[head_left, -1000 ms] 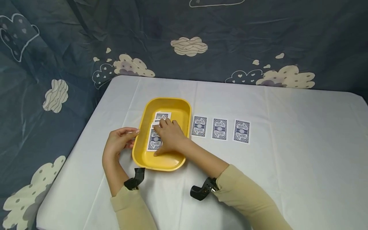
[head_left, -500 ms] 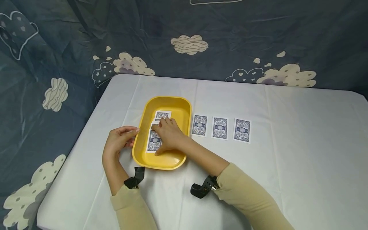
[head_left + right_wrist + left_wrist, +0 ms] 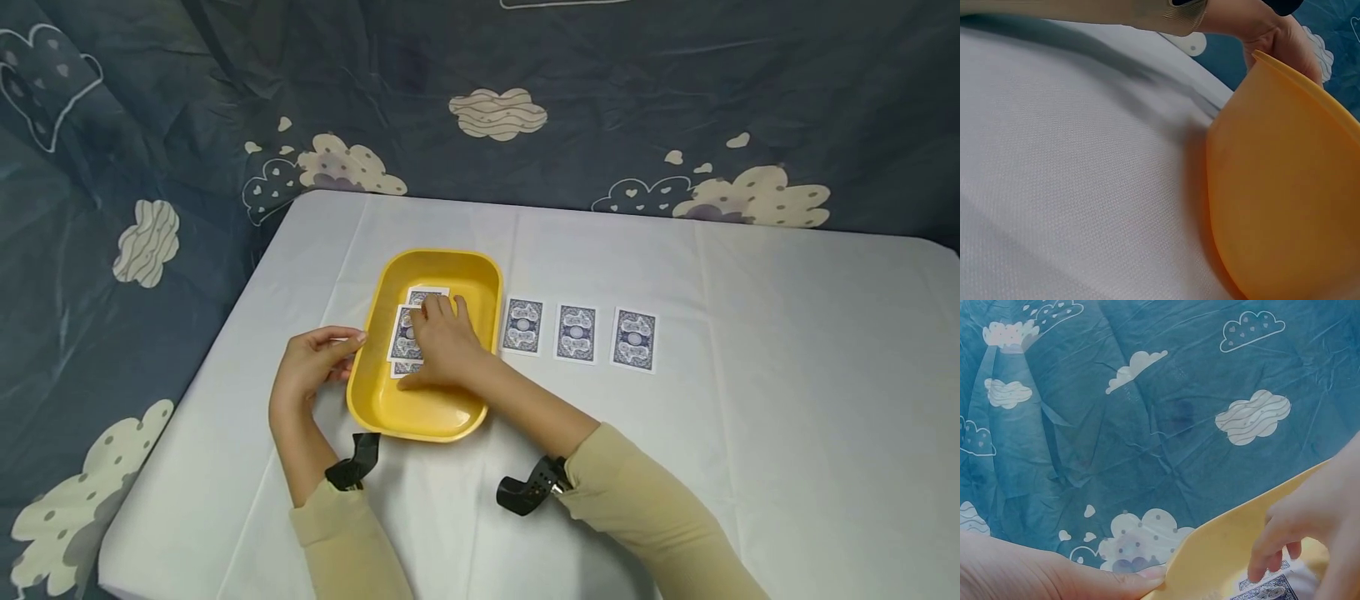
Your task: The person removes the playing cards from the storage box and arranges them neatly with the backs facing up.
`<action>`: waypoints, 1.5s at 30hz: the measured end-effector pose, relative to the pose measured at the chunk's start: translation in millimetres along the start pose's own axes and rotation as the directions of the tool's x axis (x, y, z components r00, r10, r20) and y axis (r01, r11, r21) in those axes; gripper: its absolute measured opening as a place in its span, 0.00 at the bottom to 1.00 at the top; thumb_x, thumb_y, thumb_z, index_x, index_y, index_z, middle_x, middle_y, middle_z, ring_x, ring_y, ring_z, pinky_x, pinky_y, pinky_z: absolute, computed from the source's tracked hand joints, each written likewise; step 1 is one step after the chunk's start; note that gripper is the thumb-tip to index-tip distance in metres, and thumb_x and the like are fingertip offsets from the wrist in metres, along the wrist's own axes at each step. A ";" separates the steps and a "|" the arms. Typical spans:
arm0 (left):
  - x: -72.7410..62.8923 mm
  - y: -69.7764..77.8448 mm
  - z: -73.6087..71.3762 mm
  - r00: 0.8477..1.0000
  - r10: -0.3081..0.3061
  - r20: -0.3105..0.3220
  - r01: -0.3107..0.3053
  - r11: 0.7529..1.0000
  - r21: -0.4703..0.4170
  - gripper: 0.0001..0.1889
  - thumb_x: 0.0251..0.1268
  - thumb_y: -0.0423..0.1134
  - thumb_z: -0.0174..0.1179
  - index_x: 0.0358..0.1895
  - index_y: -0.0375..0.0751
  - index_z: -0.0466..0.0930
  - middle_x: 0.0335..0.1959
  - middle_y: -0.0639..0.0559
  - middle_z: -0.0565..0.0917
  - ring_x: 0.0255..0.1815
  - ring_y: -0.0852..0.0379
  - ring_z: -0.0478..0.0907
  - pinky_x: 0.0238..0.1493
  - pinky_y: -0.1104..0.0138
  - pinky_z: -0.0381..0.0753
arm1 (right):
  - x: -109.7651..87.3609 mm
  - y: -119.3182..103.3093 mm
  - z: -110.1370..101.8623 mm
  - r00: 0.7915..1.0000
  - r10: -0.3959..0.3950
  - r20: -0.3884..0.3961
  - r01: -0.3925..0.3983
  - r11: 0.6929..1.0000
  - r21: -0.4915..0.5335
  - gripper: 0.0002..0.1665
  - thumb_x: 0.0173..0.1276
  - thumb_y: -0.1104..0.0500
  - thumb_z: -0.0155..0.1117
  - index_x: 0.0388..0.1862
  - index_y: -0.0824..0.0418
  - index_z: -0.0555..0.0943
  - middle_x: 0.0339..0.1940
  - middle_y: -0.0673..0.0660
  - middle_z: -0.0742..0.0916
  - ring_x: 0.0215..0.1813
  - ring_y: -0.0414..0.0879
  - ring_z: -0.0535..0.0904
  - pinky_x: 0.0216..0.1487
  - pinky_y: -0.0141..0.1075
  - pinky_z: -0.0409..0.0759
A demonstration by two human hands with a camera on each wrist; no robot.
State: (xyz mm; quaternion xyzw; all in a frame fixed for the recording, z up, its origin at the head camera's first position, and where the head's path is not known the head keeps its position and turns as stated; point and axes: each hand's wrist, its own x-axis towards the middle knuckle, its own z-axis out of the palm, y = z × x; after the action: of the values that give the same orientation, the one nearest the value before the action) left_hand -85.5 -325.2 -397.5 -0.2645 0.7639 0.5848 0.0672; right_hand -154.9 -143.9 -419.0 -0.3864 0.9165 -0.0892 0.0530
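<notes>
In the head view, my left hand (image 3: 315, 367) pinches the left rim of a yellow tray (image 3: 420, 421), with the thumb on the rim. My right hand (image 3: 450, 346) reaches into the tray with curled fingers and holds a blue-backed playing card (image 3: 403, 333) at its right side. More playing cards (image 3: 427, 293) lie face down beneath and behind it, partly covered. The left wrist view shows the right fingers bent over the cards (image 3: 1272, 590). In the right wrist view, the tray wall (image 3: 1279, 181) hides the right fingers.
Three face-down cards lie in a row right of the tray: a near one (image 3: 522, 326), a middle one (image 3: 576, 333) and a far one (image 3: 633, 340). A white cloth (image 3: 600, 467) covers the table. A dark curtain (image 3: 585, 50) with cloud prints hangs behind.
My right hand has shifted slightly away from me inside the tray, and the top card has moved the same way, uncovering part of a card below. The left hand stays at the rim.
</notes>
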 end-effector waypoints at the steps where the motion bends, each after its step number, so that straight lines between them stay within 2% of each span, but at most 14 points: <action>1: -0.3 0.4 -0.3 1.000 -0.001 0.002 0.001 1.000 0.000 0.23 0.57 0.44 0.65 0.50 0.31 0.76 0.17 0.60 0.78 0.16 0.66 0.74 0.23 0.75 0.78 | 0.4 0.0 0.1 1.000 0.018 -0.001 -0.018 1.000 -0.003 0.57 0.38 0.25 0.66 0.58 0.63 0.70 0.53 0.58 0.70 0.58 0.53 0.62 0.65 0.53 0.52; 4: -1.5 1.6 -0.7 1.000 -0.002 0.006 0.002 1.000 -0.003 0.22 0.57 0.44 0.65 0.50 0.31 0.76 0.17 0.60 0.78 0.16 0.66 0.74 0.23 0.75 0.78 | 0.6 -0.2 0.2 0.999 0.050 0.008 -0.050 0.999 -0.012 0.53 0.43 0.25 0.63 0.57 0.62 0.72 0.54 0.58 0.70 0.58 0.52 0.62 0.64 0.52 0.52; 7: -2.9 2.8 -0.4 1.000 -0.001 0.009 0.002 1.000 -0.010 0.22 0.57 0.43 0.65 0.50 0.30 0.76 0.17 0.60 0.78 0.16 0.65 0.74 0.23 0.75 0.78 | -0.2 -0.5 0.3 0.999 0.038 0.033 -0.037 0.999 -0.028 0.50 0.46 0.26 0.62 0.56 0.61 0.73 0.54 0.58 0.71 0.59 0.53 0.62 0.65 0.53 0.51; 13: -3.5 3.7 -0.1 1.000 0.004 0.010 -0.004 1.000 -0.012 0.23 0.57 0.43 0.64 0.51 0.29 0.75 0.16 0.60 0.78 0.15 0.66 0.73 0.22 0.76 0.77 | -2.3 -0.4 0.4 1.000 -0.004 0.028 0.005 0.999 -0.032 0.47 0.45 0.27 0.64 0.55 0.58 0.75 0.57 0.59 0.73 0.62 0.54 0.62 0.67 0.55 0.49; 20: -1.4 0.8 0.7 1.000 -0.004 -0.004 0.004 1.000 -0.001 0.22 0.57 0.43 0.64 0.50 0.31 0.76 0.16 0.60 0.77 0.16 0.66 0.73 0.22 0.75 0.77 | -2.7 0.2 -0.3 0.999 -0.037 0.024 0.037 0.999 -0.007 0.42 0.43 0.31 0.69 0.50 0.56 0.75 0.53 0.57 0.74 0.58 0.53 0.65 0.65 0.51 0.55; 28: -0.6 0.7 0.8 1.000 -0.002 -0.002 0.002 1.000 -0.015 0.20 0.57 0.42 0.65 0.49 0.32 0.77 0.16 0.59 0.76 0.15 0.66 0.72 0.22 0.75 0.77 | -1.5 -0.3 -0.8 0.997 -0.012 0.078 0.008 0.998 0.054 0.53 0.36 0.30 0.73 0.56 0.61 0.72 0.53 0.59 0.72 0.59 0.54 0.63 0.65 0.50 0.54; 35: -0.7 1.2 0.1 1.000 -0.001 -0.005 0.001 1.000 -0.015 0.20 0.57 0.42 0.65 0.49 0.32 0.77 0.16 0.59 0.76 0.16 0.65 0.72 0.23 0.75 0.78 | -1.5 -0.3 -0.6 0.996 -0.019 0.086 0.012 0.997 0.076 0.50 0.33 0.31 0.74 0.52 0.59 0.73 0.51 0.56 0.71 0.56 0.51 0.63 0.63 0.51 0.55; 45: 0.4 0.4 -0.3 1.000 0.006 0.003 -0.005 0.999 -0.038 0.20 0.56 0.42 0.65 0.48 0.32 0.77 0.16 0.59 0.77 0.16 0.66 0.73 0.22 0.75 0.77 | -2.2 0.6 -4.1 0.996 -0.031 0.078 0.023 0.994 0.111 0.55 0.33 0.34 0.76 0.60 0.56 0.70 0.49 0.54 0.71 0.55 0.49 0.63 0.65 0.50 0.52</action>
State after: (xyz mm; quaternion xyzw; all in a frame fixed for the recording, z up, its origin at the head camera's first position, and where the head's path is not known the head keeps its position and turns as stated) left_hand -86.0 -325.5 -397.3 -0.2627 0.7534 0.5996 0.0617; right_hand -154.5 -141.4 -415.1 -0.3985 0.9020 -0.1248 0.1096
